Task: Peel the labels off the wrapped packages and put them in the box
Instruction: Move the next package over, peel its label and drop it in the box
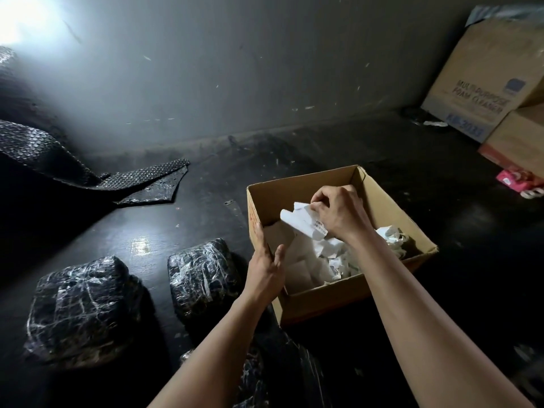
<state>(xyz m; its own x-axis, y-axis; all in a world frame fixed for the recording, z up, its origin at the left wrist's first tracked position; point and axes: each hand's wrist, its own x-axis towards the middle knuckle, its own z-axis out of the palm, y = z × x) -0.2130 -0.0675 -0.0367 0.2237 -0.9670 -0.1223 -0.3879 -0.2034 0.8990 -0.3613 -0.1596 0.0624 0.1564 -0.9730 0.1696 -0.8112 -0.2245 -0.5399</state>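
left hand (266, 270) fingers grip cardboard box (306, 184) | right hand (338, 214) fingers pinch crumpled label (297, 220)

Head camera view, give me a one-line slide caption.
Right hand pinches a peeled label over the open box; left hand holds its wall, wrapped packages alongside.

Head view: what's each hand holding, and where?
Right hand pinches a white label by its upper edge; left hand grips the box by its left wall.

Right hand (338, 213) pinches a label (303, 222) over the box (323, 298); left hand (266, 269) grips its rim.
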